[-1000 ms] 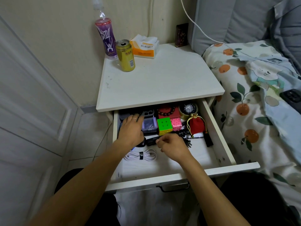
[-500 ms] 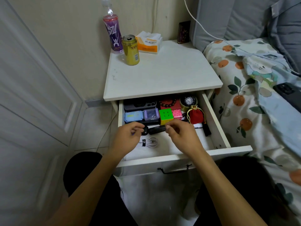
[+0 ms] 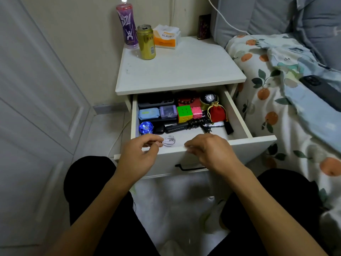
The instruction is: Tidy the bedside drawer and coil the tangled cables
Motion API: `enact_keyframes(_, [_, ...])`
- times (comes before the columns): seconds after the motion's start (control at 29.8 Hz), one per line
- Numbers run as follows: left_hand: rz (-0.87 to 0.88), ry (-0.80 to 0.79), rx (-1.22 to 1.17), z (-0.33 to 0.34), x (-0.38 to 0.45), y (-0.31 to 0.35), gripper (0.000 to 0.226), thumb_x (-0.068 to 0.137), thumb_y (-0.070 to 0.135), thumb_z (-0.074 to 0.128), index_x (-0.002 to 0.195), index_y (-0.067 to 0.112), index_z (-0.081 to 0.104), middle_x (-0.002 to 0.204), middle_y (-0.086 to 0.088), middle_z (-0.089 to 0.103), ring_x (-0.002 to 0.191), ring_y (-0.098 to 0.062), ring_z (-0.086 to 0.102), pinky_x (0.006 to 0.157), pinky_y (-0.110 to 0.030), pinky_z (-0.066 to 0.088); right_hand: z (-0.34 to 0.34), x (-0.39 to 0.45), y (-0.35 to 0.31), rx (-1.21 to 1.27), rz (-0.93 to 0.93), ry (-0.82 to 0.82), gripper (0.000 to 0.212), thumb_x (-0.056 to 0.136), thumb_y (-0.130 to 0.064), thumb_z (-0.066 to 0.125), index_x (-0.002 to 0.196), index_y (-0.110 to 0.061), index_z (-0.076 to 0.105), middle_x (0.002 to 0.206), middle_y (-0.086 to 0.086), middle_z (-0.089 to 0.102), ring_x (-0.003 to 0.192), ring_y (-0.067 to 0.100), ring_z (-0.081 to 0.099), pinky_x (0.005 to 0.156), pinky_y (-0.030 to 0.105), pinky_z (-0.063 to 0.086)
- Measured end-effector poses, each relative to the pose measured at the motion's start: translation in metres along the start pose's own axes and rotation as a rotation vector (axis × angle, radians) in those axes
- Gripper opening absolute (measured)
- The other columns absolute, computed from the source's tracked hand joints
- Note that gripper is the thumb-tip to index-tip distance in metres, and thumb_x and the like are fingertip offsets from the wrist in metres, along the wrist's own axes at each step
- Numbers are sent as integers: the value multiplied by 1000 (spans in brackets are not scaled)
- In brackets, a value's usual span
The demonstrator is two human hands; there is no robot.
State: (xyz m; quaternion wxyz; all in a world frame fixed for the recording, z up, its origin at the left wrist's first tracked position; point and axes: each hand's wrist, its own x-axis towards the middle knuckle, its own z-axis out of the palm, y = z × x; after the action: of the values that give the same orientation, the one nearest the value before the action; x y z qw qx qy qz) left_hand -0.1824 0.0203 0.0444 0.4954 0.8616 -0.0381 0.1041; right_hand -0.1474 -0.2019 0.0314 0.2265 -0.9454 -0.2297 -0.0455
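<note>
The bedside drawer (image 3: 258, 140) stands pulled out. A coiled white cable (image 3: 169, 140) lies at its front left. My left hand (image 3: 142, 152) hovers over the cable's left end with thumb and fingertips curled together; whether they pinch it is hidden. My right hand (image 3: 208, 150) hangs over the drawer's front edge, fingers loosely curled, holding nothing. A black power strip (image 3: 175, 127) with its coiled black cord (image 3: 196, 122) lies across the middle. Behind it sit a blue light ball (image 3: 145, 127), a black earbud case (image 3: 158, 129), small cases, a puzzle cube (image 3: 184, 113), a red pouch (image 3: 217, 112) and a watch (image 3: 209, 97).
On the nightstand top (image 3: 184, 71) stand a purple bottle (image 3: 128, 28), a gold can (image 3: 146, 42), a tissue pack (image 3: 166, 37) and a dark box (image 3: 203, 26). The bed (image 3: 286, 89) with a phone (image 3: 321, 87) adjoins on the right, a door (image 3: 36, 89) on the left. My knees flank the drawer handle (image 3: 190, 168).
Both hands have drawn back from the middle of the drawer to its front edge. The black power strip they were touching now lies uncovered. The view has pulled back.
</note>
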Motion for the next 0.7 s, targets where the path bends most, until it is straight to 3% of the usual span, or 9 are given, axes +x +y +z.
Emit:
enact_keyframes(0.1, [-208, -56, -248, 2, -4, -6, 21, 93, 1, 59, 90, 15, 74, 80, 0, 76, 78, -13, 73, 73, -18, 55, 12, 3, 0, 15, 48, 111, 14, 92, -26, 66, 97, -17, 76, 96, 3, 74, 94, 27, 63, 74, 40, 53])
enact_keyframes(0.23, [-586, -100, -444, 6, 2, -22, 10, 94, 11, 63, 92, 9, 73, 90, -8, 77, 86, -20, 74, 78, -26, 57, 19, 19, 1, -26, 76, 151, 19, 94, -23, 62, 93, -9, 74, 94, 8, 71, 93, 29, 61, 74, 42, 51])
enact_keyframes(0.34, [-636, 3, -588, 11, 14, -33, 8, 92, 9, 64, 94, 8, 72, 98, -7, 76, 96, -18, 72, 86, -28, 55, 17, 32, 2, -17, 94, 185, 18, 94, -21, 62, 103, -9, 73, 103, 8, 68, 99, 28, 58, 78, 41, 50])
enact_keyframes(0.44, [-646, 59, -599, 19, 29, -40, 7, 92, 8, 63, 95, 10, 69, 106, -9, 73, 103, -17, 68, 84, -28, 52, 13, 41, 5, 16, 74, 201, 21, 91, -10, 61, 109, -8, 71, 111, 6, 65, 105, 26, 57, 82, 42, 50])
enact_keyframes(0.54, [-636, 89, -574, 27, 47, -47, 9, 91, 5, 62, 95, 13, 67, 108, -9, 70, 104, -17, 66, 83, -28, 51, 7, 48, 13, 79, 84, 193, 19, 90, -10, 62, 107, -12, 72, 104, 4, 66, 96, 21, 60, 81, 41, 52])
enact_keyframes(0.7, [-628, 105, -563, 33, 84, -54, 11, 91, 2, 61, 92, 13, 64, 98, -7, 68, 97, -18, 65, 81, -28, 51, -4, 62, 34, 111, 111, 89, 14, 90, -14, 65, 100, -15, 74, 92, 0, 71, 78, 9, 59, 75, 25, 50])
